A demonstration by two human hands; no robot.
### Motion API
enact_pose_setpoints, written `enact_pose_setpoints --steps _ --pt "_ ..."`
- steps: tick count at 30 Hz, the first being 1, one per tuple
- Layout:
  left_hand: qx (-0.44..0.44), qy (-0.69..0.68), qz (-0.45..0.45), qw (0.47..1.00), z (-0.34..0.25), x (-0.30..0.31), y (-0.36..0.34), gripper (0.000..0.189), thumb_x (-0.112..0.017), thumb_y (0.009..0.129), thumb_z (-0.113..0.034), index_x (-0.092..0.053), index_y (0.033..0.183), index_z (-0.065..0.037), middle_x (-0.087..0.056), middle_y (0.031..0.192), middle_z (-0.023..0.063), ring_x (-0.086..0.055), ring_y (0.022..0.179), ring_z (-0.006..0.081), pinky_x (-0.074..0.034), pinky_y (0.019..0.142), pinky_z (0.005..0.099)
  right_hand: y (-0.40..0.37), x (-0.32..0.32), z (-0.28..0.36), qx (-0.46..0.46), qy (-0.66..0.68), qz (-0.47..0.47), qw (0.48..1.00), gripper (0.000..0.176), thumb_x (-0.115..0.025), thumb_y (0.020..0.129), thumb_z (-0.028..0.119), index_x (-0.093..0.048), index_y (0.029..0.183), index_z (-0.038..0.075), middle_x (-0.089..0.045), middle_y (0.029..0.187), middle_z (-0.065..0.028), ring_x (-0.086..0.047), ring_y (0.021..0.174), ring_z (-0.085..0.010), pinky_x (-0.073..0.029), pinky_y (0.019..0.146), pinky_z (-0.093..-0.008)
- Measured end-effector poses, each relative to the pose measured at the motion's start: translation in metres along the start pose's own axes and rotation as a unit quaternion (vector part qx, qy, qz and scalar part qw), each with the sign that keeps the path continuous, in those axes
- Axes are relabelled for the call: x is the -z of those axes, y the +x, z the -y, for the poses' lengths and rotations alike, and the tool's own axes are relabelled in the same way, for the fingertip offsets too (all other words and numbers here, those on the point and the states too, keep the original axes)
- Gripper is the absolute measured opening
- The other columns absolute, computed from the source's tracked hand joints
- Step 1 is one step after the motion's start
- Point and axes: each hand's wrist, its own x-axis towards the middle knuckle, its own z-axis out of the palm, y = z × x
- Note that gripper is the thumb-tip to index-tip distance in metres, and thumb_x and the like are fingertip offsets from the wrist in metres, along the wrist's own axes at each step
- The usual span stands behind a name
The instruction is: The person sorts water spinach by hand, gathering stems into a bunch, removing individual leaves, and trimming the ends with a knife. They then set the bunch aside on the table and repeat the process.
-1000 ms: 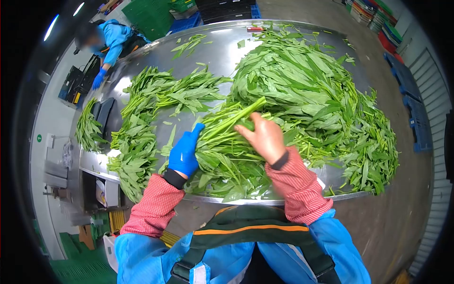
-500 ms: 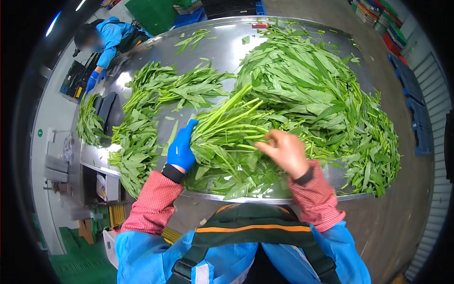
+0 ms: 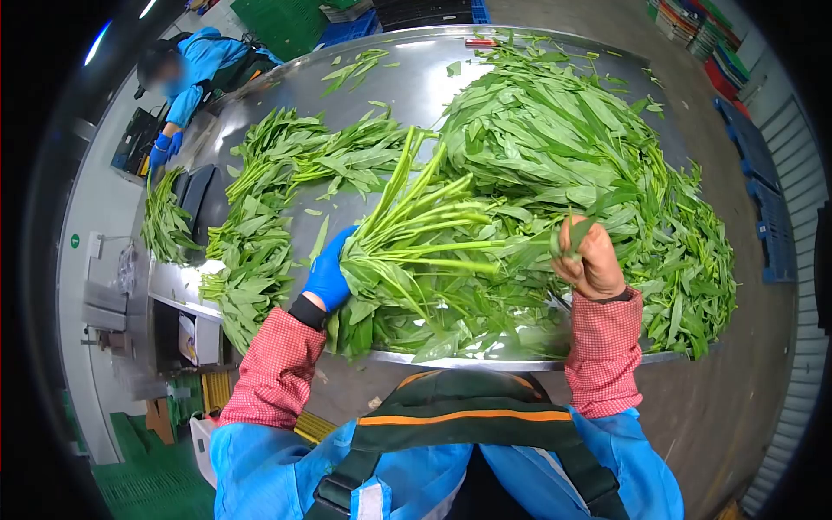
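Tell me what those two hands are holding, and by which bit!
The left hand holds a leafy bunch about where its stems meet its leaves. The right hand holds some green leaf; which part, I can't tell.

One camera, worn on the person's head, looked forward and down upon the shiny grey metal table point(image 3: 414, 84) from quite near. Its wide, rounded view showed the blue-gloved left hand point(image 3: 328, 272) and the bare right hand point(image 3: 598, 267) near mid-frame, between dark corners.
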Motion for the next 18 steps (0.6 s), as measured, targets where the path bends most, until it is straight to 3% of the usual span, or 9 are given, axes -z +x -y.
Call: enact_pose_setpoints --steps 5,8,9,10,11,12,14,15,18 --pt "0.046 -0.099 0.039 0.993 0.006 0.018 0.0 0.056 -0.068 0.081 -0.003 -0.046 0.132 -0.002 -0.062 0.115 0.0103 -0.059 0.102 0.0166 -0.047 0.091 0.031 -0.017 -0.009 0.003 0.086 0.139 -0.159 0.974 0.028 -0.055 0.095 0.026 -0.054 0.108 0.002 -0.049 0.06 0.0039 -0.034 0.042 -0.0034 -0.028 0.035 -0.0151" --pt "0.073 -0.132 0.071 0.986 0.028 0.039 -0.003 0.039 -0.058 0.089 -0.006 -0.05 0.127 0.0 -0.063 0.113 0.0101 -0.06 0.099 0.0164 -0.048 0.089 0.0303 -0.019 0.034 0.031 0.143 0.159 0.082 0.973 0.028 -0.054 0.096 0.029 -0.053 0.109 0.004 -0.051 0.064 0.0025 -0.036 0.042 -0.0034 -0.03 0.035 -0.015" --pt "0.082 -0.114 0.086 0.986 0.025 0.045 -0.004 0.037 -0.056 0.09 -0.008 -0.051 0.126 0.001 -0.063 0.113 0.01 -0.06 0.098 0.0164 -0.049 0.088 0.0302 -0.02 0.038 0.025 0.136 0.098 -0.009 0.986 0.026 -0.052 0.096 0.031 -0.055 0.104 0.007 -0.053 0.066 -0.0006 -0.042 0.047 -0.0052 -0.033 0.036 -0.0179" --pt "0.091 -0.096 0.099 0.986 0.023 0.047 -0.003 0.034 -0.054 0.092 -0.009 -0.052 0.125 0.001 -0.063 0.113 0.0099 -0.061 0.098 0.0164 -0.049 0.088 0.0301 -0.013 0.047 0.031 -0.012 -0.078 0.048 0.996 0.028 -0.058 0.092 0.034 -0.059 0.099 0.007 -0.057 0.073 -0.0072 -0.052 0.056 -0.0118 -0.043 0.044 -0.0269" --pt "0.135 -0.204 0.114 0.963 0.021 0.047 -0.001 0.034 -0.05 0.096 -0.017 -0.053 0.126 -0.001 -0.062 0.115 0.0105 -0.061 0.099 0.0177 -0.049 0.089 0.0308 -0.008 0.044 0.013 -0.001 -0.392 0.022 0.92 0.03 -0.061 0.089 0.034 -0.06 0.097 0.006 -0.058 0.075 -0.01 -0.055 0.062 -0.0159 -0.046 0.051 -0.0306" --pt "0.159 -0.259 0.114 0.946 0.022 0.048 -0.003 0.034 -0.05 0.096 -0.018 -0.052 0.126 -0.001 -0.062 0.115 0.0108 -0.061 0.1 0.018 -0.049 0.09 0.0312 -0.003 0.034 -0.013 0.009 -0.663 -0.006 0.748 0.032 -0.064 0.086 0.035 -0.062 0.095 0.004 -0.06 0.077 -0.0127 -0.059 0.067 -0.02 -0.048 0.058 -0.0344" --pt "0.207 -0.361 0.114 0.902 0.023 0.054 -0.008 0.034 -0.049 0.097 -0.019 -0.052 0.126 -0.002 -0.061 0.117 0.0115 -0.061 0.101 0.0186 -0.049 0.092 0.0319 0.0 0.011 -0.028 0.047 -0.745 -0.029 0.665 0.035 -0.066 0.083 0.035 -0.063 0.094 0.002 -0.062 0.083 -0.0147 -0.061 0.073 -0.0244 -0.048 0.066 -0.0355" --pt "0.189 -0.383 0.168 0.889 0.024 0.06 -0.01 0.035 -0.047 0.098 -0.021 -0.052 0.127 -0.001 -0.06 0.119 0.0116 -0.061 0.101 0.0193 -0.05 0.092 0.0326 0.007 0.001 -0.029 -0.045 -0.61 -0.079 0.787 0.033 -0.066 0.083 0.035 -0.063 0.09 0.003 -0.064 0.082 -0.0141 -0.062 0.071 -0.0251 -0.047 0.063 -0.0346" --pt "0.176 -0.322 0.24 0.899 0.07 0.083 -0.023 0.043 -0.051 0.095 -0.023 -0.047 0.13 0.001 -0.057 0.121 0.0151 -0.059 0.107 0.0225 -0.048 0.094 0.0362 0.024 -0.034 -0.035 0.003 -0.604 -0.148 0.783 0.033 -0.068 0.082 0.037 -0.064 0.087 0.005 -0.065 0.078 -0.0125 -0.061 0.068 -0.0245 -0.047 0.061 -0.0341"
